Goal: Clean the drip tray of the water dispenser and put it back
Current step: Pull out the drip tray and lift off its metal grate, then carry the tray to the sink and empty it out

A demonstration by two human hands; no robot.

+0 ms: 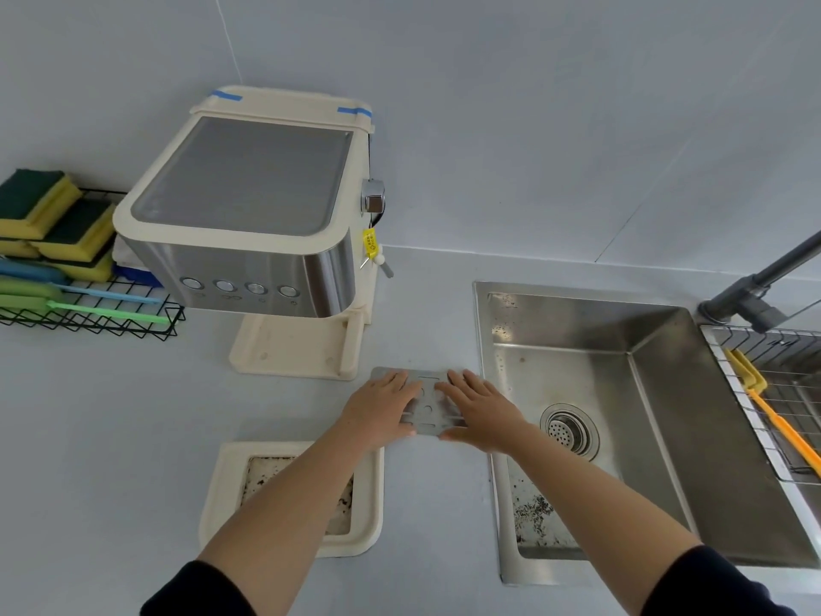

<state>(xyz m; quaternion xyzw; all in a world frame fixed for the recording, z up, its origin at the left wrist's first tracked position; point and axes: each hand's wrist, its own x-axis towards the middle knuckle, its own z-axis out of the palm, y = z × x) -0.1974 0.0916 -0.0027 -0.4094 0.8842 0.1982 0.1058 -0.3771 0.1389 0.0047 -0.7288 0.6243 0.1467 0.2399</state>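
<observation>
Two hands, the left hand [382,409] and the right hand [477,409], lie with flat fingers on the metal grate [427,409], which sits on the counter [111,437] just left of the sink [577,313], likely set aside so the dirty part can be washed. The cream drip tray [220,495] lies further left of the sink, open side up, with dark specks inside. One arm hides part of the tray, and I cannot tell if the thumbs hook under the grate.
</observation>
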